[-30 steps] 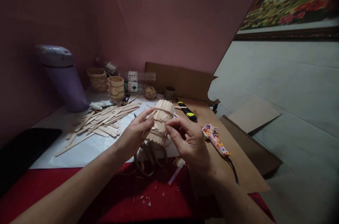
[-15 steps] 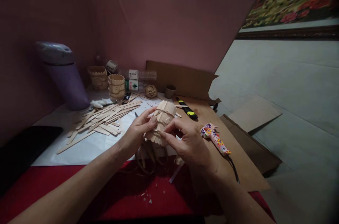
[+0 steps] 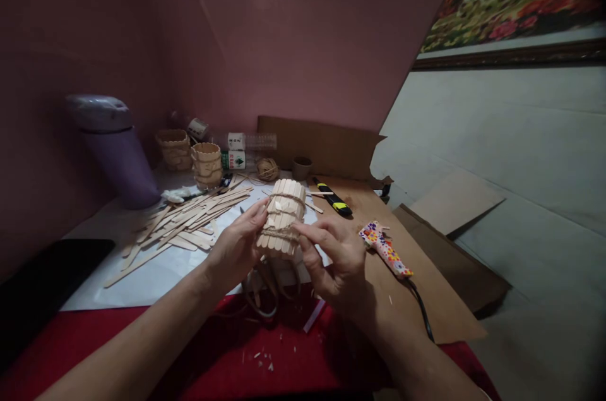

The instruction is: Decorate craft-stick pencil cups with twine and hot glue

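Observation:
A small cup made of wooden craft sticks (image 3: 283,215), wrapped with thin twine, is held up between both hands above the table. My left hand (image 3: 237,246) grips its left side with curled fingers. My right hand (image 3: 334,259) holds its lower right side, thumb and fingertips pinching at the twine band. Scissors (image 3: 265,290) lie on the table just under the cup, partly hidden by my hands.
Loose craft sticks (image 3: 182,221) lie on white paper at left. Two finished stick cups (image 3: 207,164), a twine ball (image 3: 267,168), a purple container (image 3: 113,151), a yellow-black cutter (image 3: 334,197), a floral glue gun (image 3: 384,249) and cardboard sheets (image 3: 454,199) surround them.
The cup has been turned more upright and lifted slightly. My right fingers have slid down from its middle to the lower twine band. The view has shifted a little.

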`<action>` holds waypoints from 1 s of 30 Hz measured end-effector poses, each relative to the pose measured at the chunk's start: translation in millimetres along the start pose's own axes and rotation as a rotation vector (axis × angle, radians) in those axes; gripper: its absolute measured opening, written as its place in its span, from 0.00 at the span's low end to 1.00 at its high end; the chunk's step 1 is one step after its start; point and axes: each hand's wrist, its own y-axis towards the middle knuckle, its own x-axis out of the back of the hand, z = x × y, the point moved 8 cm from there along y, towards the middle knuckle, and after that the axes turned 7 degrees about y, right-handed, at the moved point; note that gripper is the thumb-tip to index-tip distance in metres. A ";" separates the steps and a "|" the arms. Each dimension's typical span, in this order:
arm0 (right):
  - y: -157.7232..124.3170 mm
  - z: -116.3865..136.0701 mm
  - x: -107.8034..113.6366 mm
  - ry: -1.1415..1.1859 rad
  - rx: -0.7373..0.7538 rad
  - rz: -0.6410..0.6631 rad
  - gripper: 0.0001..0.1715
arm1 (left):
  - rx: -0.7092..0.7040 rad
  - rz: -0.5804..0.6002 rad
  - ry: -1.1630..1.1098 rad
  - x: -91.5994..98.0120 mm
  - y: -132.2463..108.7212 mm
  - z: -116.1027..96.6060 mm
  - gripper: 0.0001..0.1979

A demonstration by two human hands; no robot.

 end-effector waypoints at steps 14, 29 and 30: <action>-7.6 9.3 -14.4 -0.314 0.235 0.058 0.16 | -0.051 0.029 0.027 -12.8 -8.1 -9.2 0.29; -8.8 12.4 -16.0 -0.401 0.279 0.023 0.15 | -0.037 -0.021 0.130 -16.6 -10.6 -11.8 0.42; -9.0 12.2 -16.5 -0.400 0.278 0.027 0.15 | -0.034 -0.025 0.132 -16.4 -10.8 -11.9 0.41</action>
